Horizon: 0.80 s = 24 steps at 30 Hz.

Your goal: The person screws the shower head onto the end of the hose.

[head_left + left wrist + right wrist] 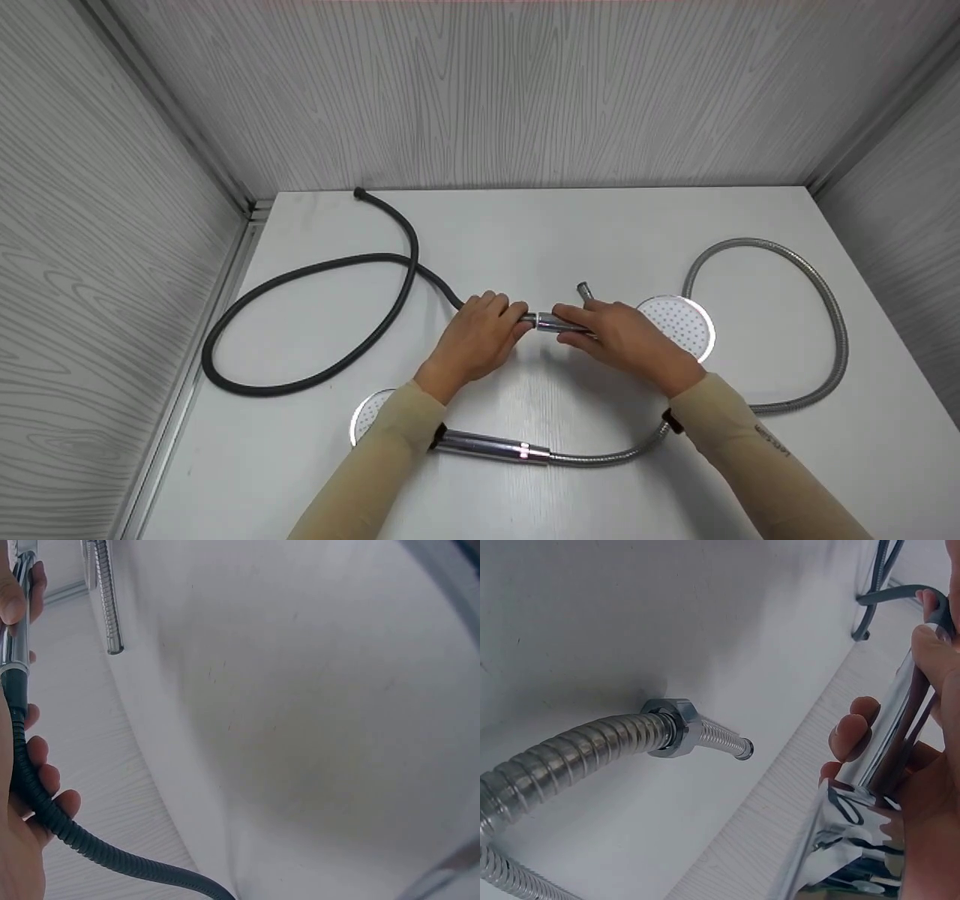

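My left hand (484,334) grips a black ribbed shower hose (292,268) close to one end. In my right hand (622,337) is the chrome handle (889,731) of a shower head, whose round white dotted face (676,326) shows beyond the wrist. The hose's end meets the handle's end between the two hands, in line with it. From the left wrist view, a dark sleeve (15,686) sits against the chrome rim; how far it is threaded I cannot tell.
A second shower head's chrome handle (487,445) lies below my left forearm, joined to a metal hose (600,459). That hose passes under my right arm; a metal loop (836,337) lies at the right. A metal hose end (585,291) protrudes beyond my right hand. Wood-grain panels (480,97) enclose the white table.
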{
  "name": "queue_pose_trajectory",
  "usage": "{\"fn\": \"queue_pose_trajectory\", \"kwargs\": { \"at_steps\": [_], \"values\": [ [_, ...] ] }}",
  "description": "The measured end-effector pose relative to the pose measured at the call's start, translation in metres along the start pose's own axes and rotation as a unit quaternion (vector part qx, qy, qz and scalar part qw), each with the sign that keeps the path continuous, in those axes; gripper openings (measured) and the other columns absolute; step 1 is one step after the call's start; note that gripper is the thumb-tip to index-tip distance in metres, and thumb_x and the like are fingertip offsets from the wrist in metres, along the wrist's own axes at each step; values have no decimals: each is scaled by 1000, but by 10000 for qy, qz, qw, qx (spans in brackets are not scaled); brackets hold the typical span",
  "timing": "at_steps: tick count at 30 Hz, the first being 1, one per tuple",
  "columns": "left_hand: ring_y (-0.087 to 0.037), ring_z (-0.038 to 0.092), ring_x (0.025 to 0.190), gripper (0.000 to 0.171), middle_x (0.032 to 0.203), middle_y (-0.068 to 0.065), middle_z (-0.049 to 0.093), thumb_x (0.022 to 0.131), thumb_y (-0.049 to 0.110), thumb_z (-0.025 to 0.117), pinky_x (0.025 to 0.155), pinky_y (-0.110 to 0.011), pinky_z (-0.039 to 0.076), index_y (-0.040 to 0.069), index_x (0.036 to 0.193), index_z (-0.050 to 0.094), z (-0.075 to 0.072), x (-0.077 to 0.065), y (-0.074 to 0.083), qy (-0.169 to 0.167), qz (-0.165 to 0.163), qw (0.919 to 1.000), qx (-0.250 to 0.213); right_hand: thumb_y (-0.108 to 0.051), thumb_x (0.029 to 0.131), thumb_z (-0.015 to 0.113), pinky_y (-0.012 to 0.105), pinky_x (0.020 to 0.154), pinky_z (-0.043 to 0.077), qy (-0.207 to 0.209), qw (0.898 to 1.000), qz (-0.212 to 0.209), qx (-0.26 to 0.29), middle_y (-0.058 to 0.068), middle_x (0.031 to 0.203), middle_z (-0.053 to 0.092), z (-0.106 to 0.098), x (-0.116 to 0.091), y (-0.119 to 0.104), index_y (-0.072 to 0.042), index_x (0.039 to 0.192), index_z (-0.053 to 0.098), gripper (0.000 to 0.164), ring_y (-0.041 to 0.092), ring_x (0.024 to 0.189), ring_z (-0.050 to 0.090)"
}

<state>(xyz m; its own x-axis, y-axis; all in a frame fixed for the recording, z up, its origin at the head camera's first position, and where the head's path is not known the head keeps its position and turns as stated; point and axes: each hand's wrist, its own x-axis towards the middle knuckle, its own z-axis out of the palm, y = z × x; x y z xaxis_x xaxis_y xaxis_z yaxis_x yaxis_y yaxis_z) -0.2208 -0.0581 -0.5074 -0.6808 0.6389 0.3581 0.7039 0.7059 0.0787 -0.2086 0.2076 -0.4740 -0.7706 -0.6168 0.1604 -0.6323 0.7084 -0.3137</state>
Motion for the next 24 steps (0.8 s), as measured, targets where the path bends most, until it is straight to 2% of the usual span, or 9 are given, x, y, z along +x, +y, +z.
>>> {"fn": "queue_pose_trajectory", "kwargs": {
  "at_steps": [7, 16, 24],
  "values": [
    [-21, 54, 78, 30, 88, -3, 59, 114, 35, 44, 71, -35, 46, 13, 115, 63, 2, 0, 1, 11, -9, 10000, -45, -35, 101, 71, 38, 68, 51, -43, 10000, 68, -27, 4, 90, 69, 1, 0, 0, -20, 137, 67, 39, 17, 68, 55],
    [-20, 53, 78, 29, 89, -3, 58, 112, 38, 48, 72, -35, 46, 15, 125, 61, 1, 1, 0, -107, -16, 9999, 17, -37, 102, 70, 40, 69, 53, -76, 9999, 117, -22, 5, 93, 71, 1, 0, 1, -20, 138, 68, 40, 19, 70, 58],
    [-22, 58, 83, 37, 95, -5, 63, 113, 40, 46, 76, -37, 49, 11, 130, 63, 0, 0, 1, -75, -90, 9999, -106, -37, 102, 69, 40, 69, 52, -53, 9999, 106, -45, 4, 91, 69, 1, 0, 1, -21, 138, 67, 40, 19, 69, 57]
  ]
}}
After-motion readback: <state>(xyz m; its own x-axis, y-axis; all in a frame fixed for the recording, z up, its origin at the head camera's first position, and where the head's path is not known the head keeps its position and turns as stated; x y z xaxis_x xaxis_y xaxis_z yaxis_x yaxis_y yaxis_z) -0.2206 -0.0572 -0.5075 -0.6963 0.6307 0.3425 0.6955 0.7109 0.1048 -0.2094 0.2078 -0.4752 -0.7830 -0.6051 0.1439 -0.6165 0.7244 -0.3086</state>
